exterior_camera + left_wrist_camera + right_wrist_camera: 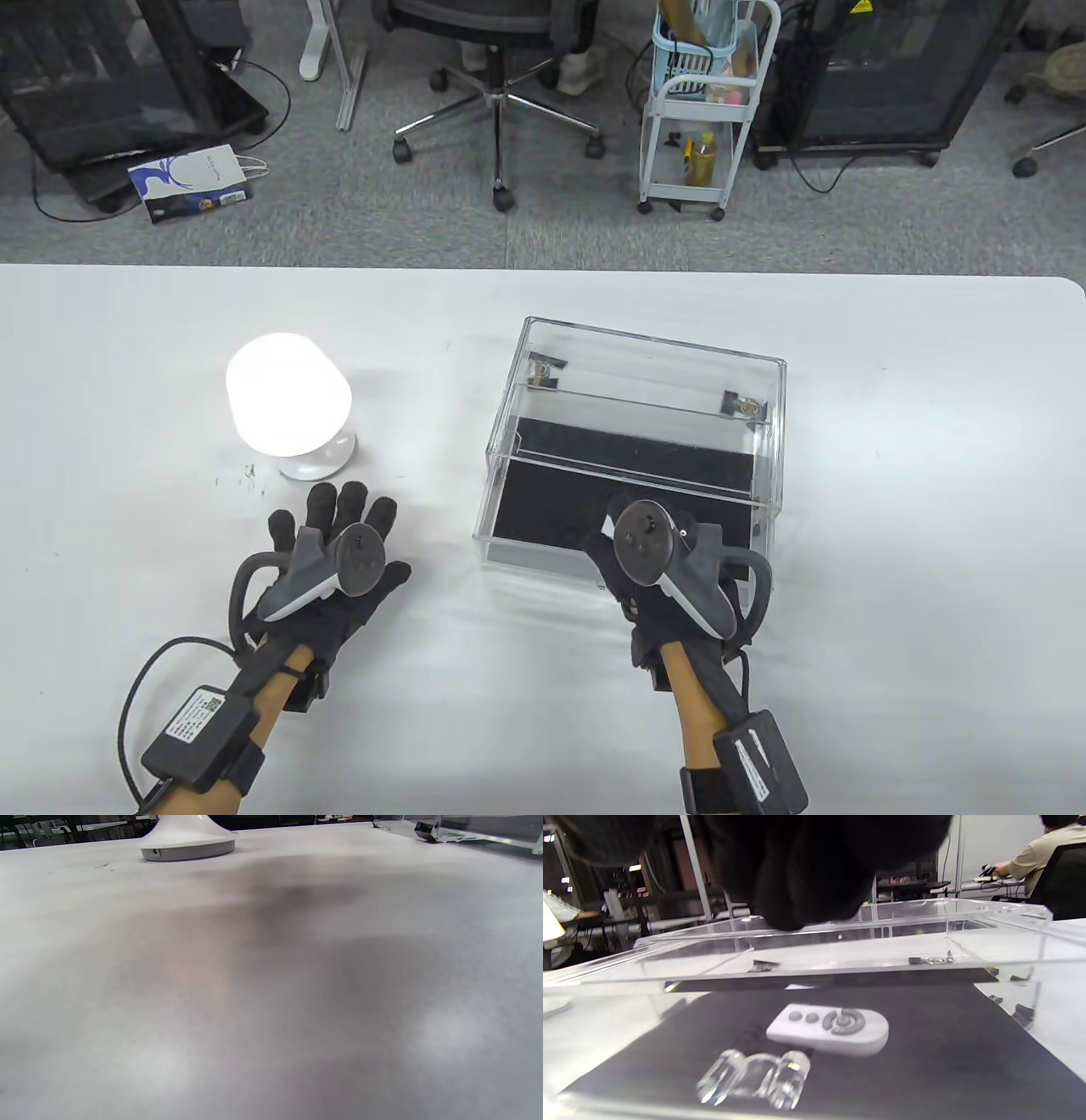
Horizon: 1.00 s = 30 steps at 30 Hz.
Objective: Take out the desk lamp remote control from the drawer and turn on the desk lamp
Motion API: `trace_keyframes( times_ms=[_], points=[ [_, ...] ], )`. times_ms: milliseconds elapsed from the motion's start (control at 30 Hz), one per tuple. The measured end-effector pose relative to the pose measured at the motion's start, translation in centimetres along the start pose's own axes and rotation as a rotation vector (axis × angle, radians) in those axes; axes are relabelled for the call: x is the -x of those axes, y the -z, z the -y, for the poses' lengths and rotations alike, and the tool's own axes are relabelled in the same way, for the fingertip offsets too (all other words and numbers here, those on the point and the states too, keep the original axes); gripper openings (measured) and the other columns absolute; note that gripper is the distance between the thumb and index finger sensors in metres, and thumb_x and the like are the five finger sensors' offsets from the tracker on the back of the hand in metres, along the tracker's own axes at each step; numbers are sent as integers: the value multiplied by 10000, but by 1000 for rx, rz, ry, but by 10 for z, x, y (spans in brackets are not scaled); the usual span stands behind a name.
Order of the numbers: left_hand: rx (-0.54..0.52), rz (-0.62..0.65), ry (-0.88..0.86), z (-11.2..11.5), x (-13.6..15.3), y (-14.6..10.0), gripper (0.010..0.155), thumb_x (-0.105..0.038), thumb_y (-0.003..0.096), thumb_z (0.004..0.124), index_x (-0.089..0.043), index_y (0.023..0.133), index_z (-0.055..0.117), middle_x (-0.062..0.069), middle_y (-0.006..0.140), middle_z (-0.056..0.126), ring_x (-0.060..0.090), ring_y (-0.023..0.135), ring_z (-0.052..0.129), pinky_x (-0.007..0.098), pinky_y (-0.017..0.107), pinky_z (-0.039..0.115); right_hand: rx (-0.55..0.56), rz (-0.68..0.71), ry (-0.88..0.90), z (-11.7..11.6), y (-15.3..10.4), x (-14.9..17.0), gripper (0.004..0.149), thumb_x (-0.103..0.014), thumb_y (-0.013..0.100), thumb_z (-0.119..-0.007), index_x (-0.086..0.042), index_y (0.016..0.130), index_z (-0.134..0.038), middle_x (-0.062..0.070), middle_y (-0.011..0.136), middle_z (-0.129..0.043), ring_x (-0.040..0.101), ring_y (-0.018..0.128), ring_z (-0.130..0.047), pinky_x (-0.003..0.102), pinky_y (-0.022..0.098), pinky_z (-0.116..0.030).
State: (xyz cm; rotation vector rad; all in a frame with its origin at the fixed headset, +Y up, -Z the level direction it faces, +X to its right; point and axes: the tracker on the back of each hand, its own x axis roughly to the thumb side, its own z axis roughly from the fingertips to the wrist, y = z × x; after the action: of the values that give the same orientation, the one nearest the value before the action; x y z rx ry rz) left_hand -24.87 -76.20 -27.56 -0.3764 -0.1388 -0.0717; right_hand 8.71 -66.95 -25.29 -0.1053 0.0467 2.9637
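The white desk lamp (288, 403) stands on the left of the table and is lit; its base shows in the left wrist view (186, 844). The white remote (828, 1029) lies on the black mat (946, 1052) inside the clear acrylic drawer box (653, 344), behind a clear knob (755, 1077). My right hand (645, 543) hovers over the front of the drawer; its fingers (797, 878) hang above the remote, apart from it. My left hand (339, 526) rests flat on the table with fingers spread, just in front of the lamp's base, holding nothing.
The white table (891, 594) ends at its far edge (543, 270). Beyond it on the floor are an office chair (501, 76), a white cart (696, 110) and a paper bag (191, 182).
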Motion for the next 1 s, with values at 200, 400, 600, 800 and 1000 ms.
trace_keyframes(
  times_ms=[200,400,600,800,1000],
  points=[
    [-13,-1,-6,-2,-1,-2,749,-749,391,316,-494,1021,-1,-82,1148,-116,288,1103,-114,693,687,50,-251,-123,-161,-18,2,-5,576,-717,378,-752,-251,622,-988,24,394,-1085,154,150,-1013,218,86,-856],
    [-7,-8,6,-1,-1,-3,748,-748,393,316,-494,1020,-1,-81,1149,-112,289,1104,-109,693,688,53,-292,-180,-304,-51,8,-3,694,-766,365,-712,-217,724,-940,67,667,-1073,225,425,-1101,286,285,-935],
    [4,-8,15,2,-1,-1,749,-748,393,317,-493,1021,-1,-79,1151,-110,289,1106,-105,693,689,54,-301,-241,-327,-72,12,-4,729,-795,348,-712,-205,707,-943,75,656,-1073,233,424,-1099,291,296,-935],
    [14,-7,24,5,-2,0,749,-747,393,319,-493,1020,-1,-80,1152,-108,290,1107,-101,693,689,55,-190,-295,-373,-76,9,-8,773,-860,326,-669,-216,619,-979,58,553,-1106,201,326,-1111,266,229,-943],
    [19,-9,25,6,-2,0,749,-747,393,319,-492,1020,-1,-79,1152,-107,289,1108,-101,693,690,55,-172,-292,-338,-74,12,-7,736,-842,335,-711,-207,569,-999,50,480,-1119,189,258,-1107,256,185,-936]
  ],
)
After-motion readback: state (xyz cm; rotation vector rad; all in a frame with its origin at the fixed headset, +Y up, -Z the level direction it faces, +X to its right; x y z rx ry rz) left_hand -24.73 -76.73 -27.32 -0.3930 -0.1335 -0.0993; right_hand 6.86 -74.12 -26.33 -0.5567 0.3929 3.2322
